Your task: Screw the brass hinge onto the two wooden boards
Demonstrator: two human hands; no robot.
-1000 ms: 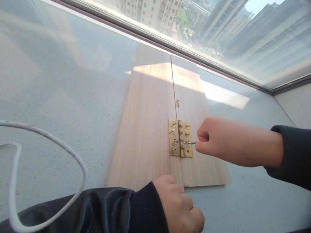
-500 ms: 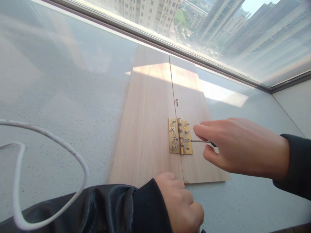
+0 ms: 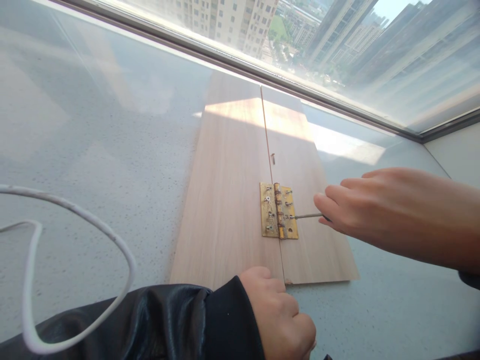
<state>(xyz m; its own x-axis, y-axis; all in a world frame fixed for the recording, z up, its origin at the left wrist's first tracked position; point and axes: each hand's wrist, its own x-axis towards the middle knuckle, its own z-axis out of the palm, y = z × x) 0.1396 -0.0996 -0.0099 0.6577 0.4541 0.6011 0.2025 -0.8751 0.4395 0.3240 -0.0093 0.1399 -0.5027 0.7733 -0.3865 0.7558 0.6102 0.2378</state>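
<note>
In the head view, the right hand (image 3: pixel 363 212) is closed around the dark handle of a screwdriver (image 3: pixel 309 216), most of which its fingers hide. The hinge (image 3: pixel 279 212) lies to the left of that hand, just beyond the fingertips and apart from them, with only the thin shaft bridging the gap; the tip meets a screw on the hinge's right leaf. The hinge lies flat across the seam between the left board (image 3: pixel 221 200) and the right board (image 3: pixel 318 255), with several screws standing up from both leaves and a bare hole at the near corner of the right one. A loose screw (image 3: pixel 273 159) lies on the right board beyond the hinge, close to the seam. The left hand (image 3: pixel 279 317), fingers curled, rests at the near end of the left board, nearer the wearer than the hinge and apart from it; whether it grips anything cannot be told. A white cable (image 3: pixel 123 250) loops over the left sleeve (image 3: pixel 161 320).
</note>
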